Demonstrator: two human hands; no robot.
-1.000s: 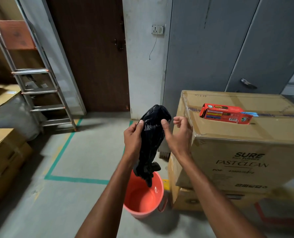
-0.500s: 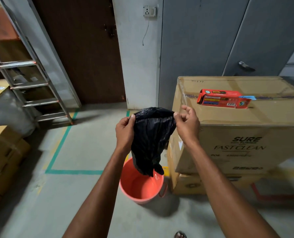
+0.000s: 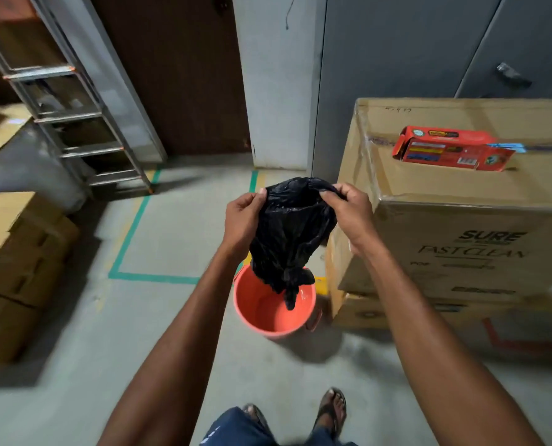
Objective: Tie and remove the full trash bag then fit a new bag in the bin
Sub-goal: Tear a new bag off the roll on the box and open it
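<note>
Black trash bag [image 3: 295, 233] hangs between the two hands. Its mouth is stretched from one to the other, and its bunched tail dangles below them, just dipping past the rim of the orange bin [image 3: 261, 312] on the floor under the wrists. The left hand [image 3: 242, 220] pinches one edge of the mouth with curled fingers; the right hand [image 3: 352, 214] grips the opposite edge the same way. From where I stand the bag looks unfilled and crumpled, so I'd guess it is the fresh liner about to go in.

Trouble I can see coming: the film is thin and held at only two spots. One edge could slip free as the mouth is pulled wider, and the bag would drop in a heap into the bin. The wadded tail may also fail to open out, leaving the liner sitting high. Just beyond the right hand stands a big cardboard box [image 3: 461, 220], close enough to snag the plastic. A red carton [image 3: 451, 149] lies on top of it, up and to the right of that hand.
</note>
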